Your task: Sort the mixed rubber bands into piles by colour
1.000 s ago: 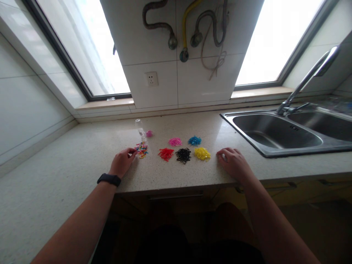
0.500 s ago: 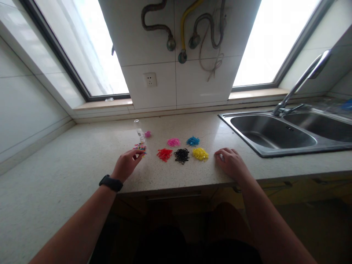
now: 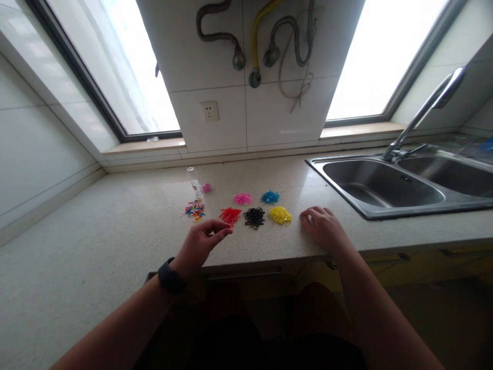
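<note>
My left hand, with a dark watch on its wrist, pinches thumb and forefinger together at the near edge of a pile of red elastic bands. Whatever the fingertips hold is too small to make out. My right hand rests on the counter with fingers curled and nothing visible in them. It lies just right of the yellow band pile. Black bands lie between red and yellow. Behind them are pink bands and blue bands. A mixed-colour pile sits at left.
Behind the mixed pile lies a clear bottle, beside a small pink object, perhaps its cap. A steel sink with a tap is set into the counter at right. The tiled wall stands behind.
My left hand has moved right from the mixed pile to the front of the red pile, its fingers still pinched. The mixed pile is now uncovered. My right hand has stayed in place.
</note>
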Demonstrator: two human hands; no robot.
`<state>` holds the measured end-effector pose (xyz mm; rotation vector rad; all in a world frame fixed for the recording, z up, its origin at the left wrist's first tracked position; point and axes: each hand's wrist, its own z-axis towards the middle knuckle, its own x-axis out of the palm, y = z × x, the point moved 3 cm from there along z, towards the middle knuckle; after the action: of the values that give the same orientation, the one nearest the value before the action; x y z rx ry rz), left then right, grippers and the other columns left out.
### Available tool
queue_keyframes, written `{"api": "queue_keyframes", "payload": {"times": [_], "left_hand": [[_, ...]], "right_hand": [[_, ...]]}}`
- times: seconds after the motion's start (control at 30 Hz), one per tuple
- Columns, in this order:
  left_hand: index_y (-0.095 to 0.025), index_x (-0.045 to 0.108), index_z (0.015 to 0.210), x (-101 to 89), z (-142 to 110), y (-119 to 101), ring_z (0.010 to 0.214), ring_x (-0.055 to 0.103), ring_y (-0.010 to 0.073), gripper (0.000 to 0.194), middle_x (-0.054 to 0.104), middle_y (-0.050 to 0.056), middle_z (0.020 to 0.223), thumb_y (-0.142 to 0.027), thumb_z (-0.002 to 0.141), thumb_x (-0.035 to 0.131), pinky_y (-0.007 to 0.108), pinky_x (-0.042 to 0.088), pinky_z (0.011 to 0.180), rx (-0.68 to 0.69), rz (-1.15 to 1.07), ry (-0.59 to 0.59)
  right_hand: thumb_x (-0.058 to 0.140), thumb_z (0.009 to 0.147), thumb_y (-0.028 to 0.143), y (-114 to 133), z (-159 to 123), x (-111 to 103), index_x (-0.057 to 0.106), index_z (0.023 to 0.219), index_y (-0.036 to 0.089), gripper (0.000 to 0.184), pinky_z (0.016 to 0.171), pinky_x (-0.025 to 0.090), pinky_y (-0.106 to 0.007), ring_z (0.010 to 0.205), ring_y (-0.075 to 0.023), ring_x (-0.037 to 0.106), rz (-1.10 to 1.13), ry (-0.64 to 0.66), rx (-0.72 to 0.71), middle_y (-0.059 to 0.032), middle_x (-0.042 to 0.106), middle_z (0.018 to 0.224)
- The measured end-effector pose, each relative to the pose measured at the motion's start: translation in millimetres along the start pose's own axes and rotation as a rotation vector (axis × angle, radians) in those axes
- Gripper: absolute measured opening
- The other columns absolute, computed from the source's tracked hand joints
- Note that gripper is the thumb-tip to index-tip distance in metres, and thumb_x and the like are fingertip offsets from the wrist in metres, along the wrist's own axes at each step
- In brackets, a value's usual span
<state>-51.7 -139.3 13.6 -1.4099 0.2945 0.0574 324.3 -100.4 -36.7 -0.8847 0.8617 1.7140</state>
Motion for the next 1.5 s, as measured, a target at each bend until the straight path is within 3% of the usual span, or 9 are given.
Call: {"api": "queue_keyframes", "payload": {"times": [0.17, 0.27, 0.97, 1.23, 1.5], "left_hand": [[-0.017, 0.074, 0.086, 9.5, -8.0, -8.5, 0.053, 0.051, 0.0081, 0.026, 0.072, 0.006, 0.079, -0.039, 0.073, 0.081, 0.018, 0.036, 0.042, -0.115, -0.300, 0.022], [-0.016, 0.074, 0.086, 13.1, -12.3, -13.1, 0.052, 0.051, 0.0077, 0.027, 0.073, 0.007, 0.081, -0.038, 0.073, 0.081, 0.018, 0.036, 0.041, -0.135, -0.348, 0.019], [-0.020, 0.075, 0.080, 12.5, -21.8, -25.9, 0.048, 0.045, 0.0065, 0.017, 0.071, 0.004, 0.076, -0.033, 0.072, 0.083, 0.019, 0.035, 0.041, 0.027, -0.163, -0.020], [-0.021, 0.073, 0.079, 13.6, -24.1, -36.7, 0.074, 0.062, 0.0141, 0.009, 0.072, 0.005, 0.084, -0.026, 0.077, 0.080, 0.024, 0.048, 0.061, 0.201, -0.074, 0.034], [-0.019, 0.073, 0.083, 16.2, -25.8, -40.1, 0.070, 0.061, 0.0114, 0.008, 0.071, 0.004, 0.083, -0.024, 0.079, 0.078, 0.021, 0.043, 0.055, 0.266, -0.011, 0.030]], "right_hand": [[0.050, 0.091, 0.027, 1.9, -0.1, -1.4, 0.070, 0.097, 0.023, 0.021, 0.088, 0.044, -0.041, 0.095, -0.0265, 0.059, -0.004, 0.011, 0.003, -0.0083, 0.070, 0.101], [0.051, 0.091, 0.027, 1.6, 0.0, -0.9, 0.071, 0.097, 0.023, 0.021, 0.088, 0.045, -0.041, 0.094, -0.0262, 0.060, 0.000, 0.012, 0.007, -0.0086, 0.070, 0.101], [0.051, 0.090, 0.028, -1.1, 0.4, 2.3, 0.071, 0.096, 0.023, 0.022, 0.086, 0.044, -0.041, 0.093, -0.0269, 0.059, 0.006, 0.008, 0.001, -0.0089, 0.070, 0.100], [0.052, 0.090, 0.028, -0.3, 0.3, 1.6, 0.071, 0.096, 0.022, 0.021, 0.087, 0.044, -0.039, 0.094, -0.0266, 0.058, -0.007, 0.012, 0.006, -0.0087, 0.070, 0.100], [0.053, 0.090, 0.027, 1.3, 0.0, 0.1, 0.071, 0.096, 0.021, 0.020, 0.087, 0.044, -0.040, 0.093, -0.0263, 0.058, -0.013, -0.001, 0.006, -0.0086, 0.071, 0.101]]}}
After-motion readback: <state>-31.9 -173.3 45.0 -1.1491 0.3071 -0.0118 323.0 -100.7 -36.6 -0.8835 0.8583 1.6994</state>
